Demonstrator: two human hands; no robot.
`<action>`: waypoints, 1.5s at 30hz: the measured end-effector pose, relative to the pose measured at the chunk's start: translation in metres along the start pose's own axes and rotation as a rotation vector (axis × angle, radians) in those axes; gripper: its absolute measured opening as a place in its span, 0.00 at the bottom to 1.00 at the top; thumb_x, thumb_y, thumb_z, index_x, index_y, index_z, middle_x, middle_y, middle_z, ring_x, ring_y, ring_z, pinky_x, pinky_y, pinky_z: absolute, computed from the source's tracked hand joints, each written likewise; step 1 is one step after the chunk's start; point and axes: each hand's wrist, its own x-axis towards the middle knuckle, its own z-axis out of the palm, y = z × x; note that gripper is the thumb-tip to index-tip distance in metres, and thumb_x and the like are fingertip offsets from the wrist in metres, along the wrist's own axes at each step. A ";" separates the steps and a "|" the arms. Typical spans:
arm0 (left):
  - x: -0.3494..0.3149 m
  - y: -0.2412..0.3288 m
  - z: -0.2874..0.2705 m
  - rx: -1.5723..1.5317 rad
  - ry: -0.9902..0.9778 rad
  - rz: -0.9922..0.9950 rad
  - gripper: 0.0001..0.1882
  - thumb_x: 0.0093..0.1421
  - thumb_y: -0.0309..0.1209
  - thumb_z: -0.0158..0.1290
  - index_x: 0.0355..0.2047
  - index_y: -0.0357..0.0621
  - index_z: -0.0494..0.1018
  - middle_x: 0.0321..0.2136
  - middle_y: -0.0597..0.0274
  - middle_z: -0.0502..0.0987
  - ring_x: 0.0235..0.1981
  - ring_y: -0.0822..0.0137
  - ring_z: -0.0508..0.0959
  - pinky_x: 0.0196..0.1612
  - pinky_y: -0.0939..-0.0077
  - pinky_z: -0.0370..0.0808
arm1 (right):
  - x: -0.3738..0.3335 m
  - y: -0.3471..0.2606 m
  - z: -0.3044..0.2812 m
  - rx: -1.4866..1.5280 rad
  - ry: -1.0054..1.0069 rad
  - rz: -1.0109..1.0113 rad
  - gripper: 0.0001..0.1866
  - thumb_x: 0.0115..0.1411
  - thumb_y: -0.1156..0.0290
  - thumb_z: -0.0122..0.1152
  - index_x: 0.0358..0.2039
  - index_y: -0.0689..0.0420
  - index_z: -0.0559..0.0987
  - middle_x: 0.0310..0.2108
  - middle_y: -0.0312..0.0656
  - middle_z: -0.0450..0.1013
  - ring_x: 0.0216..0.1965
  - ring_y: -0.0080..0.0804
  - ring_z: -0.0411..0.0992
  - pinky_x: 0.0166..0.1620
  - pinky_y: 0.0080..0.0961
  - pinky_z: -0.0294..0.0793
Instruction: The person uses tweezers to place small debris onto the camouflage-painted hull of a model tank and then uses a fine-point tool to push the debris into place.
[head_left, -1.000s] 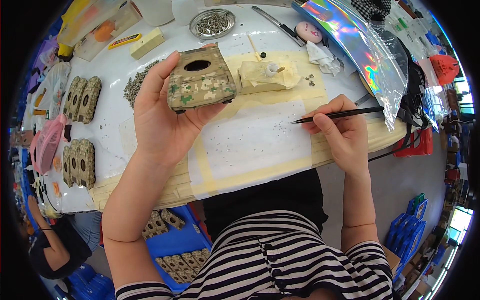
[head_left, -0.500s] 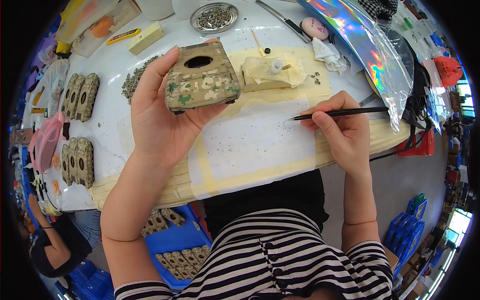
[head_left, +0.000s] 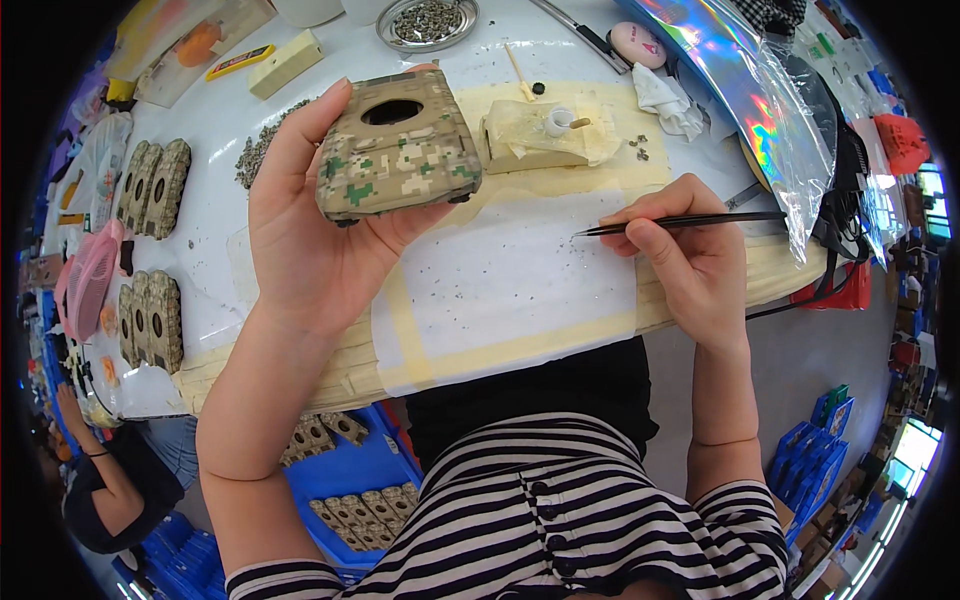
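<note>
A camouflage-painted model tank hull (head_left: 398,160) with a round hole in its top is gripped in my left hand (head_left: 305,250), thumb along its left side and the other fingers beneath. It is raised above the table, tilted toward me. To the right, my right hand (head_left: 690,262) pinches black tweezers (head_left: 715,219) like a pen. Their thin tip points left, over a white paper sheet (head_left: 520,325) strewn with tiny bits. Whether a bit sits between the tips is too small to tell. Behind the sheet stands a tape-covered block (head_left: 510,150) with a small white cup (head_left: 560,122) on it.
More camouflage hulls (head_left: 152,318) stand in two groups at left, beside a pink mesh basket (head_left: 92,280). A metal dish (head_left: 427,25) of small parts sits at the back. Shiny plastic film (head_left: 740,100) lies at right. Below the table edge, a blue crate (head_left: 380,460) holds hulls.
My left hand and the hull have shifted slightly left in the picture, and the whole view has moved a little. Both grips are the same, and the tweezers stay over the sheet.
</note>
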 end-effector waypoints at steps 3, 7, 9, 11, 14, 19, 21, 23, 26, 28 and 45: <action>0.000 0.000 0.001 0.001 0.008 0.006 0.30 0.65 0.40 0.37 0.58 0.27 0.51 0.42 0.35 0.70 0.40 0.53 0.77 0.42 0.72 0.80 | 0.001 0.000 0.000 -0.033 -0.007 0.003 0.03 0.58 0.80 0.56 0.30 0.68 0.74 0.29 0.39 0.71 0.32 0.21 0.73 0.38 0.16 0.74; -0.001 0.001 0.000 0.001 0.026 -0.001 0.30 0.65 0.40 0.37 0.58 0.27 0.51 0.42 0.35 0.70 0.41 0.53 0.77 0.42 0.72 0.80 | 0.001 0.001 0.000 -0.030 -0.005 0.001 0.04 0.58 0.80 0.56 0.30 0.68 0.74 0.29 0.39 0.71 0.32 0.21 0.73 0.38 0.15 0.74; 0.000 0.000 0.000 -0.013 -0.005 -0.002 0.29 0.65 0.40 0.37 0.58 0.26 0.52 0.42 0.35 0.70 0.41 0.53 0.77 0.42 0.72 0.80 | 0.001 0.001 0.001 -0.036 -0.005 0.001 0.04 0.58 0.79 0.56 0.30 0.68 0.74 0.29 0.39 0.70 0.32 0.21 0.73 0.38 0.15 0.74; 0.000 0.000 -0.001 -0.005 -0.005 0.003 0.29 0.65 0.40 0.37 0.57 0.25 0.53 0.42 0.35 0.70 0.41 0.53 0.77 0.42 0.72 0.80 | 0.001 0.000 0.000 -0.050 -0.009 0.002 0.04 0.58 0.79 0.56 0.30 0.68 0.74 0.30 0.38 0.70 0.32 0.21 0.73 0.38 0.15 0.74; 0.000 0.000 0.000 -0.005 0.006 0.009 0.29 0.65 0.40 0.37 0.56 0.24 0.54 0.43 0.35 0.70 0.41 0.53 0.77 0.42 0.72 0.80 | 0.002 0.000 0.001 -0.034 -0.012 0.006 0.04 0.58 0.79 0.56 0.30 0.69 0.74 0.30 0.38 0.70 0.32 0.21 0.72 0.38 0.15 0.74; -0.001 0.000 0.001 -0.008 0.033 0.012 0.28 0.65 0.40 0.37 0.53 0.23 0.57 0.43 0.34 0.70 0.40 0.52 0.77 0.42 0.71 0.80 | 0.001 0.002 -0.001 -0.031 -0.018 -0.003 0.05 0.58 0.79 0.56 0.30 0.69 0.74 0.30 0.38 0.70 0.32 0.21 0.72 0.38 0.16 0.73; -0.001 0.000 0.001 -0.013 0.032 0.011 0.28 0.65 0.40 0.37 0.52 0.22 0.58 0.43 0.34 0.69 0.40 0.52 0.77 0.42 0.71 0.80 | 0.001 0.002 -0.001 -0.032 -0.018 -0.007 0.05 0.58 0.79 0.56 0.30 0.69 0.74 0.30 0.38 0.69 0.32 0.22 0.72 0.38 0.16 0.73; -0.001 0.000 0.000 -0.016 0.028 0.009 0.28 0.65 0.40 0.37 0.53 0.22 0.58 0.43 0.34 0.69 0.40 0.52 0.77 0.42 0.71 0.80 | 0.001 0.001 -0.001 -0.045 -0.019 -0.006 0.05 0.58 0.79 0.56 0.30 0.69 0.74 0.29 0.38 0.69 0.32 0.22 0.72 0.37 0.16 0.73; -0.001 0.000 0.000 -0.009 0.026 0.010 0.28 0.65 0.40 0.37 0.53 0.22 0.58 0.43 0.33 0.70 0.40 0.52 0.77 0.42 0.71 0.80 | 0.001 0.002 -0.002 -0.040 -0.018 -0.006 0.05 0.58 0.79 0.56 0.30 0.69 0.74 0.30 0.38 0.69 0.32 0.22 0.72 0.37 0.16 0.73; -0.001 0.001 0.000 -0.007 0.025 0.010 0.28 0.65 0.40 0.37 0.53 0.22 0.58 0.43 0.34 0.70 0.40 0.52 0.77 0.42 0.71 0.80 | 0.001 0.001 -0.002 -0.049 -0.020 -0.012 0.05 0.58 0.78 0.56 0.30 0.68 0.74 0.29 0.38 0.70 0.32 0.22 0.72 0.37 0.16 0.73; 0.000 0.000 0.001 0.036 0.010 0.022 0.30 0.65 0.40 0.36 0.58 0.26 0.52 0.42 0.36 0.70 0.40 0.54 0.77 0.42 0.72 0.80 | 0.002 0.001 -0.001 -0.021 -0.004 0.002 0.05 0.59 0.77 0.56 0.30 0.66 0.72 0.28 0.38 0.70 0.30 0.20 0.72 0.37 0.15 0.74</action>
